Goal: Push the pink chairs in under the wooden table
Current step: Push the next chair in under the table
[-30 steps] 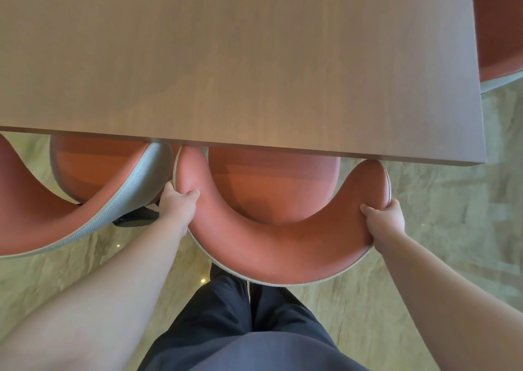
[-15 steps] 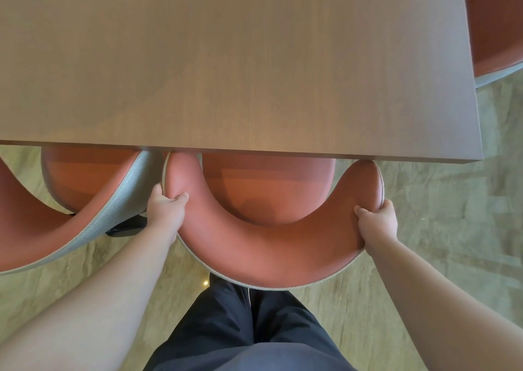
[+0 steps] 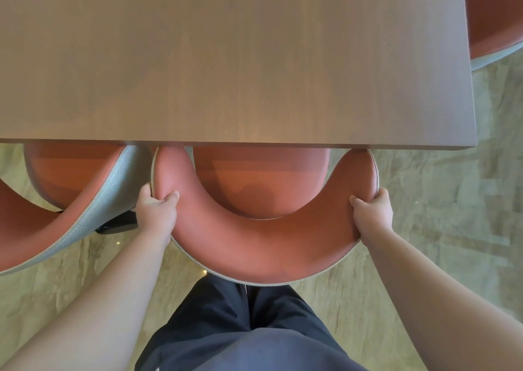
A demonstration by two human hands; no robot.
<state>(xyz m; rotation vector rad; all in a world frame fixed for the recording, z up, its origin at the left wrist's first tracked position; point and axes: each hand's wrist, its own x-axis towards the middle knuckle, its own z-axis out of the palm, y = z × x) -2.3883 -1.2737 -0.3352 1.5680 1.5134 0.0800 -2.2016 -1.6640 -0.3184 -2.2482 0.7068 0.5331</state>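
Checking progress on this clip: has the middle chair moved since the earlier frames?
Yes. The middle chair has slid further under the table; its arm tips now reach the table's near edge.

You have nothing to read here: no text, label, brand, number or sign shows on any surface in view.
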